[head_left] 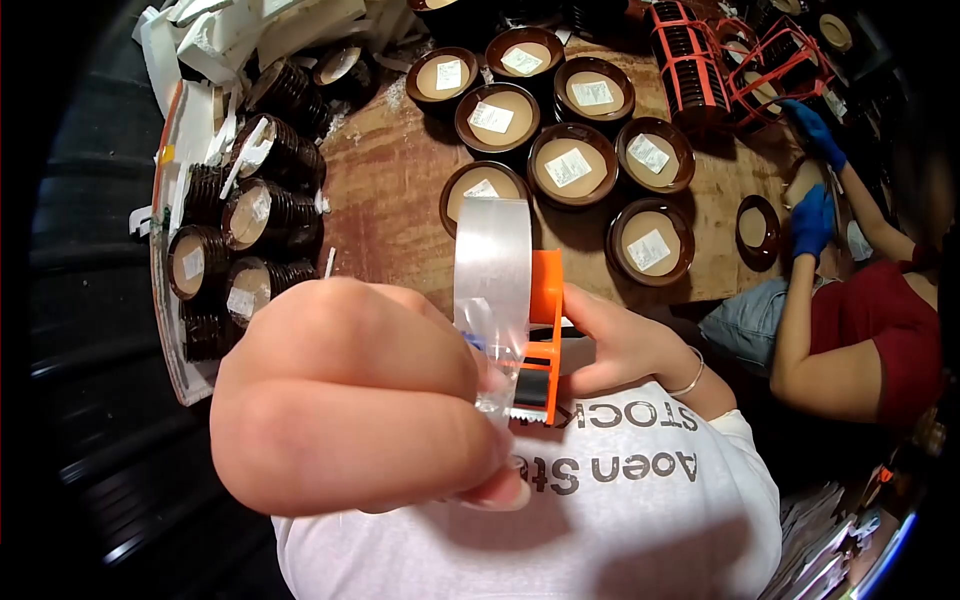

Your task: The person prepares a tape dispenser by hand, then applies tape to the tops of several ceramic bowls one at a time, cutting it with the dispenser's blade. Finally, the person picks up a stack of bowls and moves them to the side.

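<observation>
My left hand (345,400) is close to the camera, its fingers closed in a pinch on the loose end of the clear packing tape (492,250). The wide tape roll sits in an orange tape dispenser (546,300) with a toothed cutting edge at its lower end. My right hand (625,345) grips the dispenser from the right side; some of its fingers are hidden behind it. Both hands are raised in front of my white shirt. Just beyond the roll, a brown-rimmed bowl (455,205) with a white label is partly covered by the tape.
Several labelled brown bowls (567,166) stand on the wooden table (385,190). Stacks of similar dishes (270,215) line its left edge, below white foam pieces (215,45). Red-strapped stacks (690,70) stand at the back right. A co-worker's blue-gloved hands (812,220) are at the right.
</observation>
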Available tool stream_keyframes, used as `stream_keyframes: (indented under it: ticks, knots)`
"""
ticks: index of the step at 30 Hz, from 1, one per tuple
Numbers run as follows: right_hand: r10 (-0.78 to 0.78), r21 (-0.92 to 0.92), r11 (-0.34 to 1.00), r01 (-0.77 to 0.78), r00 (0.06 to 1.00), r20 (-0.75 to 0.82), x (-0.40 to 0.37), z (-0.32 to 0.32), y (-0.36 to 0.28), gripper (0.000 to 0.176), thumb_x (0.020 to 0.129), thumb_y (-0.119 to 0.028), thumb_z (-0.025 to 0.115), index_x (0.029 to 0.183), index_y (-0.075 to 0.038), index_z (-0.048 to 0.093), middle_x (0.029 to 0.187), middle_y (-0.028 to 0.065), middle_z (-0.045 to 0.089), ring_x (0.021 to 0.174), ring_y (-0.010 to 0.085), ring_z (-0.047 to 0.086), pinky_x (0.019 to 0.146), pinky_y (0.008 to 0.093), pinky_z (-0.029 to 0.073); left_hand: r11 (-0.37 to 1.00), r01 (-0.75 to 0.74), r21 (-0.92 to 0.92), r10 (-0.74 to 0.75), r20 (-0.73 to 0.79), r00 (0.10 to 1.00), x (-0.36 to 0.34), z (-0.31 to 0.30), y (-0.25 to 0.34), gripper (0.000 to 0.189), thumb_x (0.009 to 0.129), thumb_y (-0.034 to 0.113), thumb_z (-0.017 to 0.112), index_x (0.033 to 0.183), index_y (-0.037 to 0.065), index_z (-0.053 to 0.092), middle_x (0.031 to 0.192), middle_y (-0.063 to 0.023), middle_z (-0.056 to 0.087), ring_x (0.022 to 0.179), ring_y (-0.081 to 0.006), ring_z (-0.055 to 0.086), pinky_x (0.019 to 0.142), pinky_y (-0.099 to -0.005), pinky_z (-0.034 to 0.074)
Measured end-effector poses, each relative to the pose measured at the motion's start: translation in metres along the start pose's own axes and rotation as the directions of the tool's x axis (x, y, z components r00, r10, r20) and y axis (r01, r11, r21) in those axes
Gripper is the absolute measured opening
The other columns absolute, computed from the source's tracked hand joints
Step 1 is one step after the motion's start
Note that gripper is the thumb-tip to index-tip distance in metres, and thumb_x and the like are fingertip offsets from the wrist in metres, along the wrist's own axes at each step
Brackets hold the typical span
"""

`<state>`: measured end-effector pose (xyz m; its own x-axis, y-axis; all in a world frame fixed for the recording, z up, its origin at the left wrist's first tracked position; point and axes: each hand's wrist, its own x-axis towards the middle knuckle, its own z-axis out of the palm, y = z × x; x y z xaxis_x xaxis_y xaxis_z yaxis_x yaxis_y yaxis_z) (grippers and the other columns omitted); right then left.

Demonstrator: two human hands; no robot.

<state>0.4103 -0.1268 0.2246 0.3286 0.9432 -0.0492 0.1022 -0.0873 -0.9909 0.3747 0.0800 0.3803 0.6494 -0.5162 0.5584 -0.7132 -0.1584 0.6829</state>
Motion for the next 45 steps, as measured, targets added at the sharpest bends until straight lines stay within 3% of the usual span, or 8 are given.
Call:
stream_keyframes:
  ticks: [8, 12, 16, 19, 20, 22, 30, 45]
  knots:
    - [-0.03, 0.284, 0.952, 0.113, 0.96, -0.28, 0.015, 0.04, 0.018, 0.08, 0.06, -0.014, 0.078, 0.126, -0.002, 0.034, 0.117, 0.0148, 0.046, 0.114, 0.0233, 0.043, 0.095, 0.0374, 0.035, 0.995, -0.094, -0.019, 0.094, -0.028, 0.995, 0.006, -0.002, -0.016, 0.027, 0.087, 0.02, 0.053, 0.077, 0.0, 0.036, 0.071, -0.006, 0.036, 0.053, -0.0086, 0.04, 0.048, -0.0254, 0.056]
    - [-0.338, -0.297, 0.925, 0.237, 0.871, -0.356, 0.03, 0.029, 0.005, 0.075, 0.068, -0.007, 0.072, 0.129, -0.003, 0.028, 0.123, 0.0144, 0.042, 0.117, 0.0255, 0.041, 0.098, 0.039, 0.034, 0.993, -0.119, -0.015, 0.115, -0.172, 0.978, 0.013, 0.008, -0.017, 0.024, 0.092, 0.021, 0.042, 0.083, 0.0, 0.034, 0.074, -0.0058, 0.033, 0.053, -0.01, 0.036, 0.048, -0.025, 0.055]
    - [-0.341, 0.003, 0.907, 0.421, 0.739, -0.581, 0.057, 0.038, 0.034, 0.061, 0.08, -0.017, 0.061, 0.13, -0.003, 0.029, 0.129, 0.0147, 0.038, 0.116, 0.0274, 0.042, 0.095, 0.0387, 0.037, 0.997, -0.081, -0.016, 0.076, -0.204, 0.976, 0.018, 0.013, -0.014, 0.022, 0.092, 0.02, 0.04, 0.086, 0.0, 0.035, 0.076, -0.0058, 0.034, 0.057, -0.0106, 0.038, 0.052, -0.0291, 0.056]
    - [-0.287, -0.139, 0.958, 0.25, 0.836, -0.468, 0.047, 0.008, 0.027, 0.075, 0.06, -0.024, 0.076, 0.122, -0.002, 0.039, 0.119, 0.0161, 0.043, 0.115, 0.0278, 0.041, 0.097, 0.0379, 0.03, 0.998, -0.052, -0.031, 0.044, -0.228, 0.973, 0.023, 0.014, -0.014, 0.02, 0.093, 0.02, 0.039, 0.088, 0.001, 0.037, 0.078, -0.0058, 0.034, 0.06, -0.0111, 0.04, 0.056, -0.0332, 0.058]
    - [-0.128, 0.272, 0.911, 0.31, 0.839, -0.529, 0.032, 0.002, 0.009, 0.073, 0.066, -0.031, 0.073, 0.122, 0.001, 0.038, 0.116, 0.0149, 0.046, 0.11, 0.0243, 0.045, 0.094, 0.0342, 0.033, 0.958, -0.099, -0.269, 0.042, -0.211, 0.977, 0.022, 0.011, -0.021, 0.02, 0.093, 0.019, 0.038, 0.093, -0.001, 0.039, 0.08, -0.0063, 0.037, 0.063, -0.011, 0.042, 0.062, -0.0359, 0.059]
    - [-0.493, 0.001, 0.759, 0.651, 0.576, -0.652, 0.039, -0.005, 0.006, 0.069, 0.074, -0.039, 0.067, 0.12, 0.004, 0.039, 0.112, 0.0114, 0.051, 0.101, 0.0187, 0.051, 0.089, 0.0292, 0.038, 0.968, -0.081, -0.238, 0.01, -0.287, 0.958, 0.031, 0.017, -0.025, 0.021, 0.093, 0.017, 0.037, 0.098, -0.003, 0.04, 0.082, -0.0068, 0.04, 0.065, -0.0104, 0.045, 0.063, -0.0361, 0.058]
    - [-0.072, 0.683, 0.704, 0.194, 0.977, -0.203, 0.014, -0.026, 0.017, 0.057, 0.066, -0.026, 0.073, 0.112, 0.0, 0.052, 0.103, 0.0045, 0.059, 0.094, 0.0118, 0.053, 0.086, 0.027, 0.04, 0.956, 0.291, 0.042, -0.264, -0.31, 0.913, 0.041, -0.015, -0.07, 0.011, 0.082, 0.005, 0.059, 0.091, -0.001, 0.059, 0.068, -0.0016, 0.056, 0.054, -0.0041, 0.052, 0.046, -0.0176, 0.046]
    - [-0.108, 0.06, 0.988, 0.14, 0.921, -0.374, 0.03, -0.022, 0.04, 0.049, 0.059, -0.013, 0.076, 0.103, -0.002, 0.057, 0.094, 0.0045, 0.061, 0.085, 0.0111, 0.056, 0.079, 0.0263, 0.043, 0.769, 0.355, 0.531, -0.155, -0.384, 0.91, 0.004, -0.025, -0.065, 0.009, 0.077, 0.003, 0.063, 0.078, 0.0, 0.055, 0.059, -0.0038, 0.051, 0.051, -0.0073, 0.049, 0.046, -0.0193, 0.038]
